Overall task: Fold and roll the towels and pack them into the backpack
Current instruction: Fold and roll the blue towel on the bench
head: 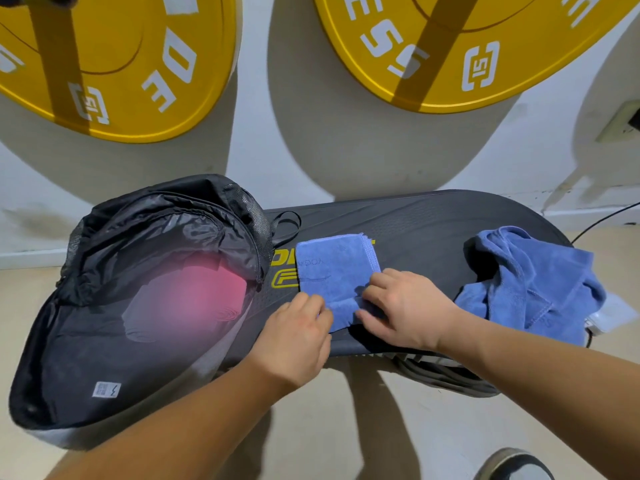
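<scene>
Two bare arms and a shoe

The left hand (294,336) and right hand (403,311) have no gloves, rings or sleeves. Down low, one grey shoe (512,465) with a white edge peeks in.

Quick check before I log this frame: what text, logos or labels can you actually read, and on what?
"OF" on the left yellow weight plate; other letters cut off.
"ESS" on the right yellow weight plate, partly cropped.
Square logo on both plates.
Yellow lettering on the black platform, covered by the folded blue towel: unreadable.
White tag inside the open black backpack: too small.
</scene>
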Demonstrator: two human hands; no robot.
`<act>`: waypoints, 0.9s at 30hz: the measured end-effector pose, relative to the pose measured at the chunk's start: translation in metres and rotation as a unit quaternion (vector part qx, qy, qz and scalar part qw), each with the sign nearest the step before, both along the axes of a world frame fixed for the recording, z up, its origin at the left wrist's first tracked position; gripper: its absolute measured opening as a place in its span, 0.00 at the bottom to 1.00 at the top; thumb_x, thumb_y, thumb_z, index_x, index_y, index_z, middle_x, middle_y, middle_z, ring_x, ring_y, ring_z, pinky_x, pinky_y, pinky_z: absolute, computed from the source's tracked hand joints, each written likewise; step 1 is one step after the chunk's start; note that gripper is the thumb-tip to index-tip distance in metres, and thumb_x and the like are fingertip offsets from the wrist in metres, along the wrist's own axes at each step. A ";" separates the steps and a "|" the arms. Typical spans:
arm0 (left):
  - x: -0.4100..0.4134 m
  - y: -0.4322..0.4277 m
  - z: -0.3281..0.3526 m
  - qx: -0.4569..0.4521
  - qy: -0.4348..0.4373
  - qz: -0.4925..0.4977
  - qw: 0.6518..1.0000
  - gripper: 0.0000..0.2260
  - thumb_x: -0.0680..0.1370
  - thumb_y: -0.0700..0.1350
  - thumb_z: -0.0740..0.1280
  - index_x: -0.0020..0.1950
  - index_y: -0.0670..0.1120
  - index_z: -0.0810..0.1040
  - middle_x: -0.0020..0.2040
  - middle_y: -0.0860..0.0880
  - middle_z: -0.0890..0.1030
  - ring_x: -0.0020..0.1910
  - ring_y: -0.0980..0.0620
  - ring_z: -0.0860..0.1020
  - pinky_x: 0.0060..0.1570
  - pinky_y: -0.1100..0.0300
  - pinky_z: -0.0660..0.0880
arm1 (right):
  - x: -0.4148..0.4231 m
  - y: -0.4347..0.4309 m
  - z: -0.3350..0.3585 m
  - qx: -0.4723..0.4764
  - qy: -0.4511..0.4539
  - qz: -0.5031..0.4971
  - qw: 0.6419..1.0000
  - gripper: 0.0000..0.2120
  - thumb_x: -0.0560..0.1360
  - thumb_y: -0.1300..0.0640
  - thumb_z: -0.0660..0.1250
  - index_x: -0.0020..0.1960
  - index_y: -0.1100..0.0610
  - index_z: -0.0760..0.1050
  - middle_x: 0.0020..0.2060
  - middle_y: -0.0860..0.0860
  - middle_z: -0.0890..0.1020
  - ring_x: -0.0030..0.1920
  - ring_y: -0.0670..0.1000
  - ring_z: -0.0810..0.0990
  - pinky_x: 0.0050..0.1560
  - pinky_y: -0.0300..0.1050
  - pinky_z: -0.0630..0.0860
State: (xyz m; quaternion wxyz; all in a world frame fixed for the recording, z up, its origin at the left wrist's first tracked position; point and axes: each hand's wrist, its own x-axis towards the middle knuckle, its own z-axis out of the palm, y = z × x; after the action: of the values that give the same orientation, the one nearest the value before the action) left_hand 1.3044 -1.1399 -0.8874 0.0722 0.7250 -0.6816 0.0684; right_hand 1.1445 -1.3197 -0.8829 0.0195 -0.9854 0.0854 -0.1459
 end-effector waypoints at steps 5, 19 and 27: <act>0.013 -0.001 -0.001 0.016 0.067 0.050 0.996 0.10 0.75 0.46 0.68 0.55 0.48 0.78 0.51 0.51 0.76 0.50 0.46 0.75 0.43 0.51 0.78 | -0.001 -0.004 -0.006 -0.035 0.056 -0.030 0.997 0.14 0.72 0.43 0.68 0.46 0.54 0.78 0.46 0.51 0.75 0.43 0.55 0.75 0.38 0.48 0.73; 0.022 -0.006 0.008 -0.021 0.483 0.305 0.821 0.07 0.72 0.44 0.75 0.46 0.49 0.79 0.42 0.51 0.79 0.36 0.54 0.78 0.40 0.60 0.78 | 0.026 -0.004 0.029 0.430 0.188 -0.278 0.838 0.09 0.77 0.49 0.68 0.45 0.55 0.76 0.37 0.51 0.79 0.33 0.52 0.77 0.32 0.41 0.73; 0.011 0.000 0.005 -0.025 0.029 -0.015 0.999 0.08 0.73 0.43 0.61 0.45 0.47 0.80 0.47 0.50 0.78 0.46 0.45 0.77 0.40 0.50 0.79 | 0.017 -0.005 0.017 0.098 0.029 -0.081 0.991 0.11 0.77 0.44 0.66 0.45 0.52 0.75 0.43 0.48 0.73 0.45 0.55 0.77 0.38 0.48 0.75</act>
State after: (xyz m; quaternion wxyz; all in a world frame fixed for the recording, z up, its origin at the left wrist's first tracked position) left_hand 1.3150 -1.1397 -0.8822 0.1111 0.7140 -0.6883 0.0638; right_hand 1.1610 -1.3246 -0.8657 0.1014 -0.9725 0.1793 -0.1090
